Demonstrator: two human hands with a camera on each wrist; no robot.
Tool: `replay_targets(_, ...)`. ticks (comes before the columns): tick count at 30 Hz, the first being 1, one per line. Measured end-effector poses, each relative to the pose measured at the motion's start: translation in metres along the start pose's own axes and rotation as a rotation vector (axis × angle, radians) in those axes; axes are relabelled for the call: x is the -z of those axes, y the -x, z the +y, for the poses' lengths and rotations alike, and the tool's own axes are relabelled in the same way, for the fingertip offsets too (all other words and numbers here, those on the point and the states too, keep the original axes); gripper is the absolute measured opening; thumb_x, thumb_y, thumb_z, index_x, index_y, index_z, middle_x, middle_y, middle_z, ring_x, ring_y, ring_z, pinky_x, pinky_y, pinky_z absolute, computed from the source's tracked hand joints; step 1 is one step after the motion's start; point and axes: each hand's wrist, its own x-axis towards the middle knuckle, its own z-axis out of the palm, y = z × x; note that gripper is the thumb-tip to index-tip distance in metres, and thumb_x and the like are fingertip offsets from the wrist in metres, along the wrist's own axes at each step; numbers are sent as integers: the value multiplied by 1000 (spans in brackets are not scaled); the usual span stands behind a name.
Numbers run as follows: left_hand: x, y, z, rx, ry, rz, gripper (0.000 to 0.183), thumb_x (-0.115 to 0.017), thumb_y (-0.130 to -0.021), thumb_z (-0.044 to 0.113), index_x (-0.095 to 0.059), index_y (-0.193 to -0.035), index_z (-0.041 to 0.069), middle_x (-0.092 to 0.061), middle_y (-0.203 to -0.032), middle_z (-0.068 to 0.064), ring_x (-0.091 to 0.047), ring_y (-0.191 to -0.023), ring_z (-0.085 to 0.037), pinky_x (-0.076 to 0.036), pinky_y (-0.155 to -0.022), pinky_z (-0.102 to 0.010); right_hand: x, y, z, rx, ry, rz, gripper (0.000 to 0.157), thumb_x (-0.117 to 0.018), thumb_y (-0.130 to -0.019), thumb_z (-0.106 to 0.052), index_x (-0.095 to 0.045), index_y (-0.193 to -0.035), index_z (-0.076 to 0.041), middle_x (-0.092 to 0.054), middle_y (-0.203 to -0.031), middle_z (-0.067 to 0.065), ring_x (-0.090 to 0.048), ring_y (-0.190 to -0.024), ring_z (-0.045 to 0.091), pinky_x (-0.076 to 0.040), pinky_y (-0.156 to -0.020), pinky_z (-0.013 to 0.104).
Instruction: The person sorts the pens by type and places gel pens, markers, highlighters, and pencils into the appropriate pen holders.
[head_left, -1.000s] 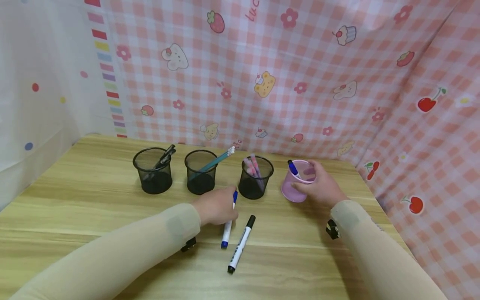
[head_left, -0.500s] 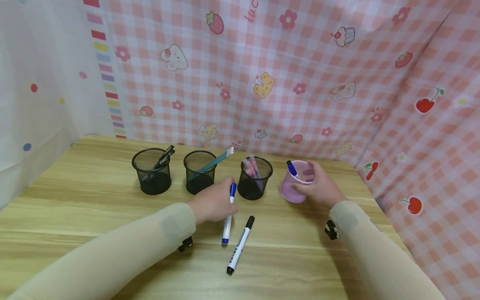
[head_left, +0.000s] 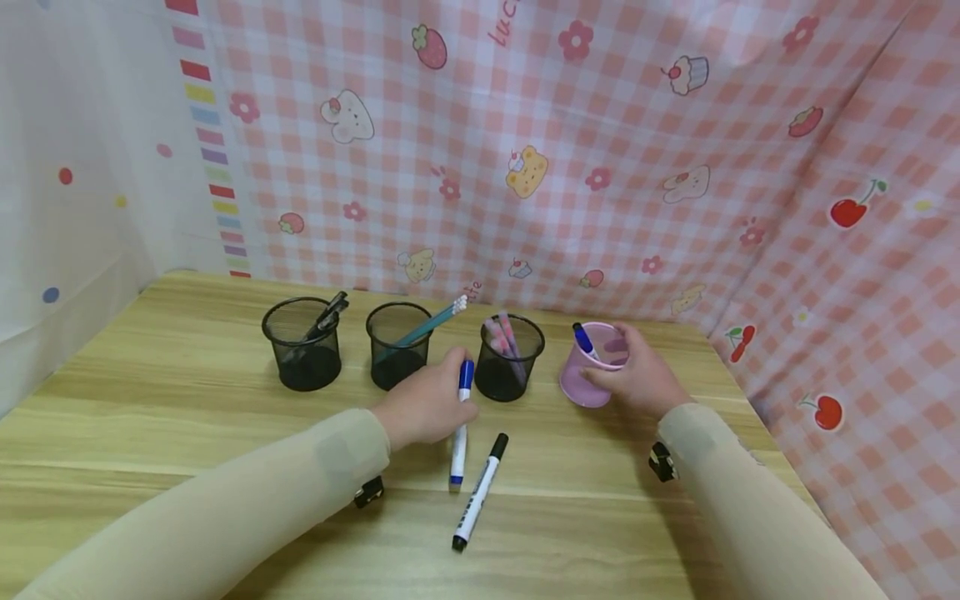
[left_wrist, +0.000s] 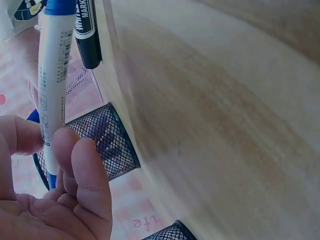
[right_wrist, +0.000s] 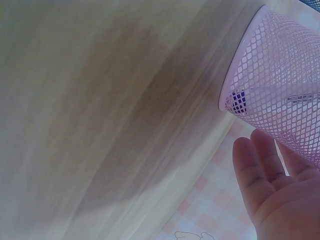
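Note:
My left hand (head_left: 427, 400) pinches a white whiteboard marker with a blue cap (head_left: 460, 433) between thumb and fingertips. Its capped end points up and away, and the other end tilts down towards the table. Below it lies a second whiteboard marker with a black cap (head_left: 480, 493). On the right, my right hand (head_left: 647, 375) grips the side of a pink mesh pen cup (head_left: 581, 385), thumb at the front. Inside that cup leans another blue-capped marker (head_left: 586, 340). In the right wrist view, fingers (right_wrist: 250, 165) lie along the mesh.
Three black mesh cups stand in a row at the back: one with black pens (head_left: 327, 317), one with teal pencils (head_left: 435, 323), one with pink-patterned pens (head_left: 510, 335). Behind the wooden table (head_left: 585, 517) hangs a pink checked cloth (head_left: 465, 108).
My left hand has lifted the blue-capped marker off the table, raising its capped end. The right hand keeps its grip on the pink cup, with the black-capped marker still lying in place.

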Motion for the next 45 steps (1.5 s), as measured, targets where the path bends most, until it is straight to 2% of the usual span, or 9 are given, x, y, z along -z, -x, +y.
replay_targets(7,1,1,-1,0,52,26,69,-64,-98,22,-30,-158,17,-65,-70,-3,-52,-49,-15,-42,-47,-28,0,-1,1,-4,-7,2,109,-84,-88,-49,-22,-163,0,-54,-148,24,-57,-136,42,-48,-114,57)
replay_targets(13,-1,0,-1,-20,115,53,63,-61,-99,21,-32,-155,20,-61,-66,-2,-49,-48,-16,-40,-45,-28,-1,-1,1,-10,-16,-1,109,-83,-89,-48,-21,-164,1,-53,-149,24,-56,-137,43,-47,-115,57)
replay_targets(22,-3,-2,1,-80,201,127,59,-63,-104,21,-33,-156,18,-67,-89,-4,-57,-59,-19,-49,-54,-32,0,-1,1,-13,-14,-2,108,-83,-90,-45,-20,-164,1,-53,-149,25,-55,-138,43,-46,-116,58)
replay_targets(38,-2,-3,9,-180,258,254,60,-67,-104,23,-35,-155,18,-70,-98,-4,-60,-70,-17,-53,-68,-33,-2,-2,2,-20,-12,-1,109,-84,-89,-47,-21,-163,1,-53,-149,25,-55,-138,43,-46,-116,57)
replay_targets(45,-4,-6,12,-219,353,281,58,-67,-104,19,-35,-153,16,-72,-97,-4,-62,-71,-17,-53,-64,-32,-1,-1,2,-34,-24,-6,108,-83,-90,-46,-20,-164,-1,-52,-150,23,-54,-139,42,-44,-117,58)
